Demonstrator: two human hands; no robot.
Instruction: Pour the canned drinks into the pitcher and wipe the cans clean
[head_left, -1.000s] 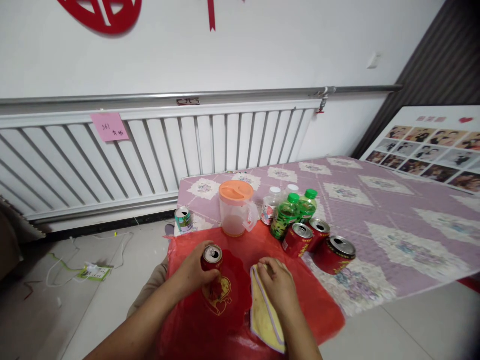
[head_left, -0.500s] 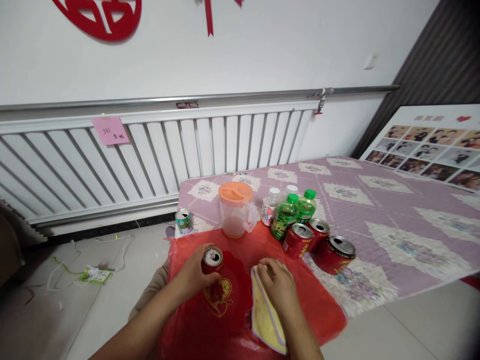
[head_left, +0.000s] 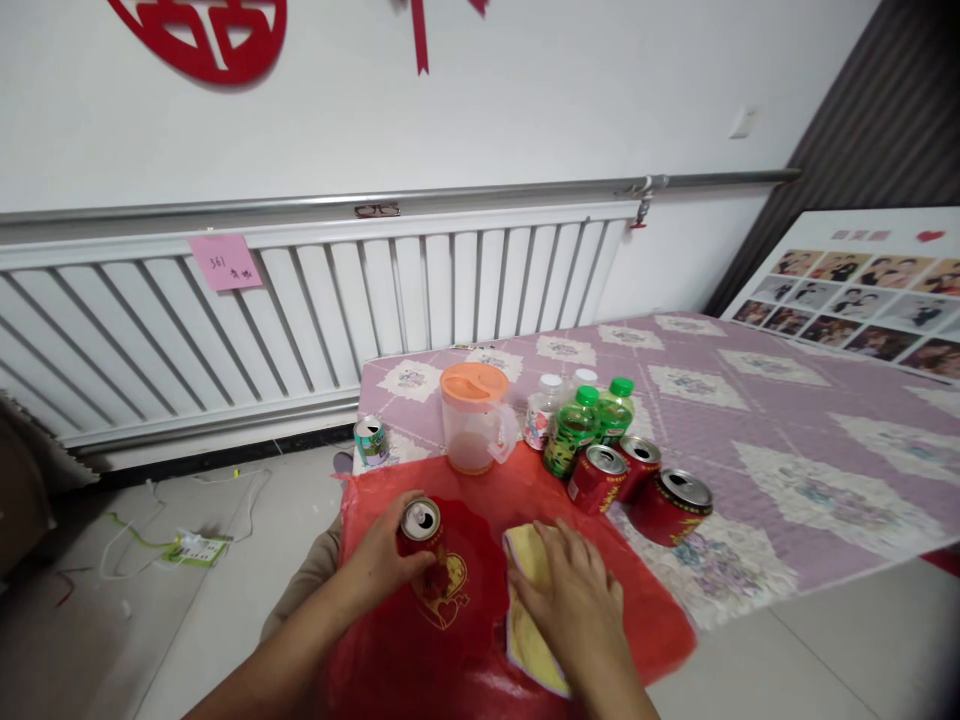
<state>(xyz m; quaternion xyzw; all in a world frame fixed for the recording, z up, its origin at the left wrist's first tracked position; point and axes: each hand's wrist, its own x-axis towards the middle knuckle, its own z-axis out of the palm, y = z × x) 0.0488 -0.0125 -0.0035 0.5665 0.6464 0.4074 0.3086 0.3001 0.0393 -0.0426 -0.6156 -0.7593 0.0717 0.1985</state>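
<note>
My left hand point(head_left: 390, 555) is wrapped round a red drink can point(head_left: 421, 522), upright with its top opened, over a red plate-like piece point(head_left: 469, 525) with a gold heart print. To the right, my right hand point(head_left: 574, 585) rests over a folded yellow cloth point(head_left: 531, 635) with pale edging, fingers together and thumb at the cloth's left side. The cloth lies on a red plastic sheet point(head_left: 645, 620). Part of the cloth is hidden under the palm.
Beyond my hands stand a clear jug point(head_left: 472, 430) with an orange lid, a small green can point(head_left: 371, 440), green-capped bottles point(head_left: 574, 430), a clear white-capped bottle point(head_left: 540, 415) and red cans point(head_left: 671, 510). A white radiator point(head_left: 420, 290) lines the wall. Cables point(head_left: 124, 545) lie on the floor.
My right hand has gone from pinching the cloth's upper edge to lying over it, with its fingers more extended. The can in my left hand has shifted slightly left and tilts less.
</note>
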